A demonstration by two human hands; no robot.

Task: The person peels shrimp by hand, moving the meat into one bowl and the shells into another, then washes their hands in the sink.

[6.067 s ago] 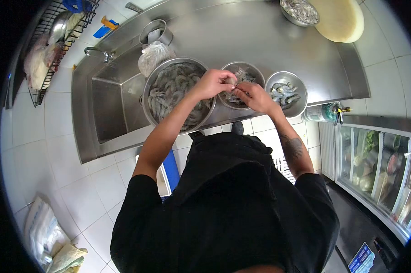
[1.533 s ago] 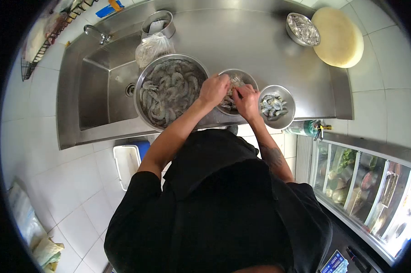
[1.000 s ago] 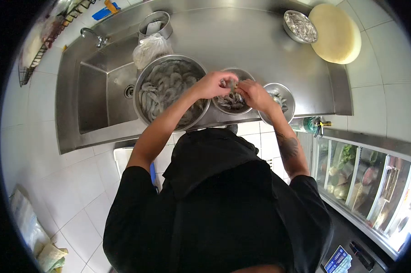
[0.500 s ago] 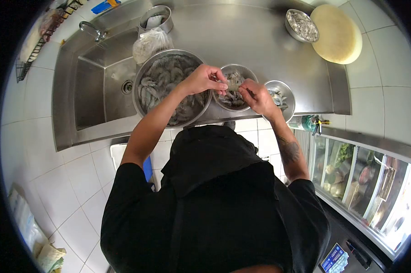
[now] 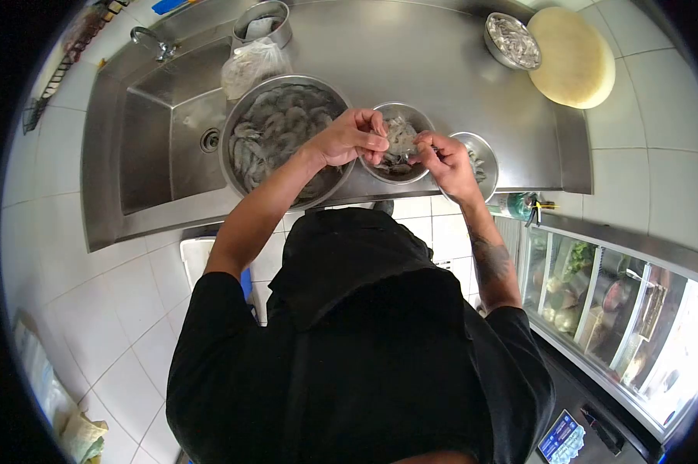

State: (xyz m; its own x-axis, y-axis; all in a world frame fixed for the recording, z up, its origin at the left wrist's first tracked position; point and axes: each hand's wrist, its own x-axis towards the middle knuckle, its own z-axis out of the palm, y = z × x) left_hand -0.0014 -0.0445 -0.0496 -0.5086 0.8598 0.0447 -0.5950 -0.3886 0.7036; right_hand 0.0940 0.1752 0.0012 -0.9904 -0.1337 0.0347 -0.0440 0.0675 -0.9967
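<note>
Pale, wet-looking shrimp scraps (image 5: pixel 401 138) lie in the middle bowl (image 5: pixel 399 182), directly beneath the gap between the two hands. The left hand (image 5: pixel 355 139) has its fingers curled in and its thumb close to them; the right hand (image 5: pixel 445 161) is drawn into a loose pinch facing it. Whether either is closed on a piece is too small to tell. Anything at those fingertips could be slick, so a weak pinch might let it slip, and a sideways flick could carry it past the rim.

The right hand also covers part of the right bowl (image 5: pixel 491 174), where grey pieces (image 5: pixel 479 167) show. With the bowls this near each other, a stray scrap could land among them.

On the other side, the left forearm (image 5: pixel 264 203) crosses over the big bowl (image 5: pixel 224 151), heaped with whole-looking shrimp (image 5: pixel 287 116). A low elbow could nudge it. From above, the big and right bowls seem to reach the front edge of the worktop (image 5: pixel 411 62), perhaps beyond; if so, a bump could tip either towards the floor.
</note>
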